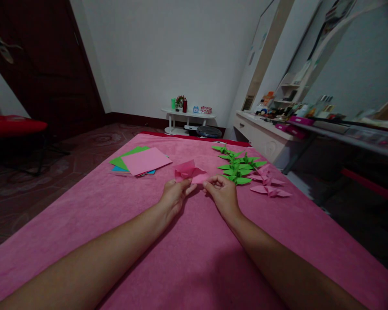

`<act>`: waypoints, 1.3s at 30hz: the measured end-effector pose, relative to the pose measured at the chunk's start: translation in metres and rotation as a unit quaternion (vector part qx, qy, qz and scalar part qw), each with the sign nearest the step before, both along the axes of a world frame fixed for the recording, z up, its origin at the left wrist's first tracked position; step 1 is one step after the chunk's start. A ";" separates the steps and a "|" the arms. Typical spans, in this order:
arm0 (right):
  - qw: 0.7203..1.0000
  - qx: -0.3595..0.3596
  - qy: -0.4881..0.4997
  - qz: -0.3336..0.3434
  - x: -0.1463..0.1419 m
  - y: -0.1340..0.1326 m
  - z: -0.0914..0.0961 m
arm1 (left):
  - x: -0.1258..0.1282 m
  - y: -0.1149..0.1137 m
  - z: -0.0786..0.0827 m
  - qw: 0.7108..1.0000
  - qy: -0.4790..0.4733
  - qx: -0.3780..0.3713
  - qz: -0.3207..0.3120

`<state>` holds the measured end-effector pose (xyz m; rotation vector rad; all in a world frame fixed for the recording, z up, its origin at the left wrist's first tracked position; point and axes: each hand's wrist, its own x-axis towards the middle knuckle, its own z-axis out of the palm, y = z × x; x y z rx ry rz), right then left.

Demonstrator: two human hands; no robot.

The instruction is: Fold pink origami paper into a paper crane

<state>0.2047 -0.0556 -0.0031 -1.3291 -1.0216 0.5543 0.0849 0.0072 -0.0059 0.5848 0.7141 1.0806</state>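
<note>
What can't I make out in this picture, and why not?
All in the head view:
Folded pink paper: part of its near edge is hidden by the left hand's grip.
Stacked sheets: lower ones are mostly covered by the top pink sheet.
Green folded shapes: they overlap, blocking an exact count.
Bottles at right: labels too small and blurred.
Red seat: cut off by the left edge.

I see a bare left forearm [93, 254] at lower left and a bare right forearm [284, 262] at lower right, both slim and tapering; the left hand [175, 194] and right hand [224, 196], mid-frame, are bare too.
</note>
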 end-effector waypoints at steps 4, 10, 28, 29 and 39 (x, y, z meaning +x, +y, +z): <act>1.000 0.005 0.003 0.001 0.000 0.000 -0.003 | -0.001 0.000 0.002 1.000 -0.002 -0.014 -0.008; 0.999 0.007 -0.029 0.011 0.000 -0.001 -0.003 | 0.001 0.001 0.000 1.000 -0.004 -0.013 -0.015; 0.994 -0.011 -0.089 -0.069 0.001 0.000 -0.010 | 0.001 0.001 -0.001 1.000 -0.012 0.000 -0.013; 0.995 -0.006 -0.079 -0.053 0.000 0.000 -0.010 | 0.001 0.001 -0.001 1.000 -0.018 0.003 -0.014; 0.992 0.000 -0.098 -0.074 0.001 -0.001 -0.010 | 0.000 -0.002 0.003 1.000 -0.018 -0.002 -0.009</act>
